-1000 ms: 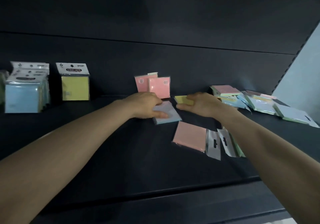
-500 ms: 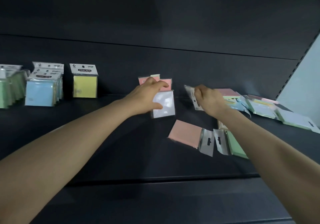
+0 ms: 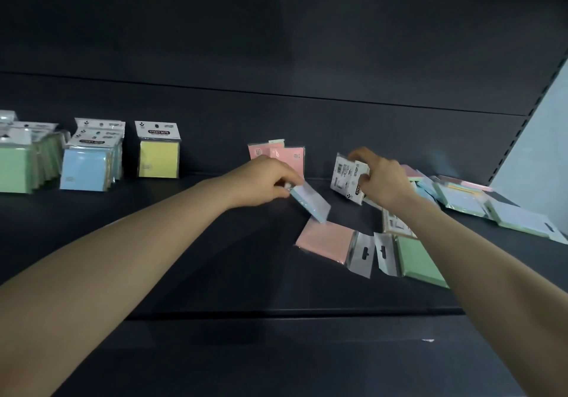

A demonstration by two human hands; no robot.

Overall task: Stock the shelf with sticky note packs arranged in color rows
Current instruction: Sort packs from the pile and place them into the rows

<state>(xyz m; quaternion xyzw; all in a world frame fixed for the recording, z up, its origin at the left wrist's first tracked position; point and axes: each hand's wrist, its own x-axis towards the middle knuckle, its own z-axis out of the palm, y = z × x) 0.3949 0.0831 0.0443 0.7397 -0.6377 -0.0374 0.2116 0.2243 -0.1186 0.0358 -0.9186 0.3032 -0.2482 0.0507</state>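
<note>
sorting by colour, it seems: left hand pinches a blue pack, right hand grips a white-backed pack.

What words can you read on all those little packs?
"STICKY NOTE": header of the upright yellow pack.
"STICKY NOTE", fainter: header of the front blue pack.
"STIC", rest hidden: white pack in the right hand.
Smaller print everywhere, and the pink packs' marks: too blurred to read.
</note>
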